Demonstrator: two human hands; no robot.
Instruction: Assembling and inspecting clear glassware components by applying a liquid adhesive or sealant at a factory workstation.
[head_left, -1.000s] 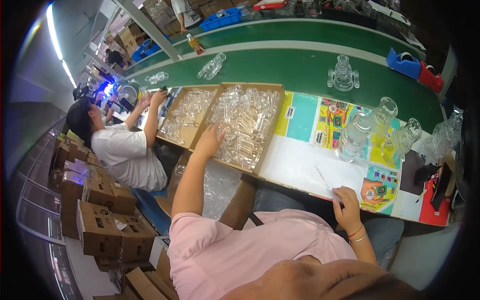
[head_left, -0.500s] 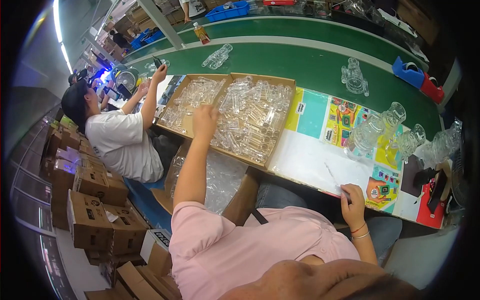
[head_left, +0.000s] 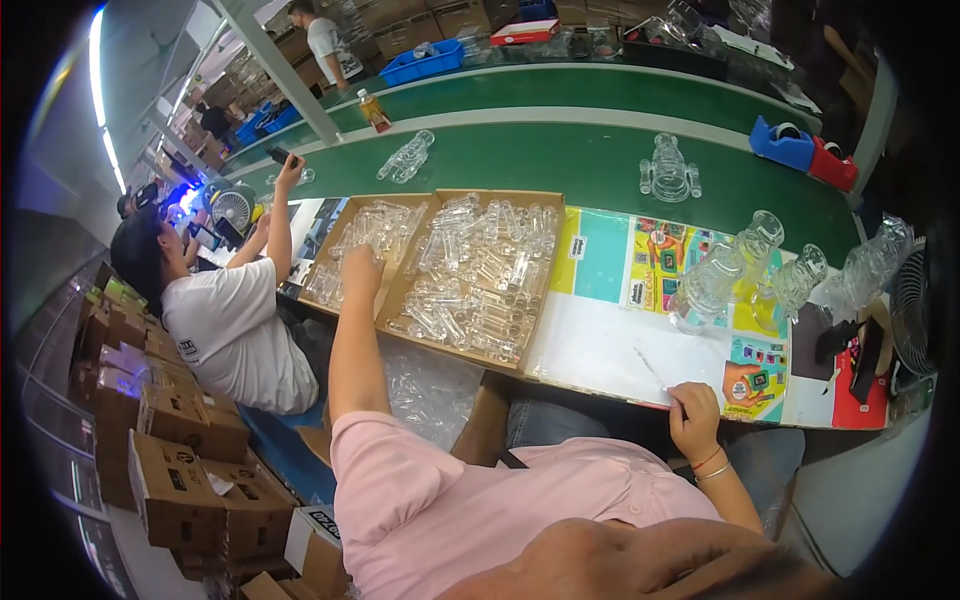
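Holding left hand (head_left: 362, 268) over crowded clear tubes (head_left: 388, 224) just below; might scratch them if dragging one out. Resting right hand (head_left: 693, 408) at near edge of table (head_left: 600, 345). Can't tell either grip.

Left hand (head_left: 361, 268) blurred, jeans (head_left: 548, 424) partly hidden

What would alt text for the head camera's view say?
A person's left hand is over cardboard trays of clear, glass-like pieces; the right hand is at the worktop's edge. Larger clear vessels stand to the right; a co-worker sits at left.
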